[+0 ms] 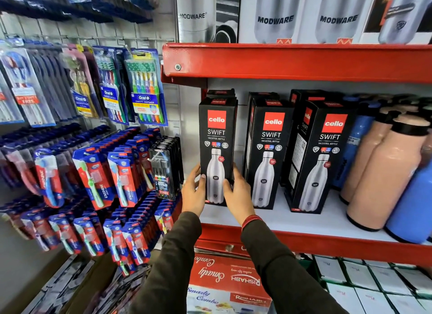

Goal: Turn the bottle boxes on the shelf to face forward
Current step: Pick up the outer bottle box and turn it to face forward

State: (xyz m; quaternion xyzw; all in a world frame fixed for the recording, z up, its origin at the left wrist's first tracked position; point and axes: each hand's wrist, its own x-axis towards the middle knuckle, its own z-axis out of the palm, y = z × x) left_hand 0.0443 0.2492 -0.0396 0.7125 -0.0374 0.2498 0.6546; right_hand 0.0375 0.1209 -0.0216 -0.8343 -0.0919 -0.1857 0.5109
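Three black Cello Swift bottle boxes stand in a row on the white shelf (292, 222) with the red front edge. The left box (217, 136) shows its front panel squarely; my left hand (192, 192) grips its lower left side and my right hand (238, 194) grips its lower right side. The middle box (268, 150) also shows its front. The right box (325, 159) is turned slightly, showing its front and its left side panel. More black boxes stand behind each of them.
Peach bottles (388, 173) and blue bottles (413, 206) crowd the shelf's right end. Toothbrush packs (145, 89) hang on a grid wall at left. Modware boxes (275, 14) fill the shelf above; red Rishabh boxes (224, 274) and white boxes (374, 283) lie below.
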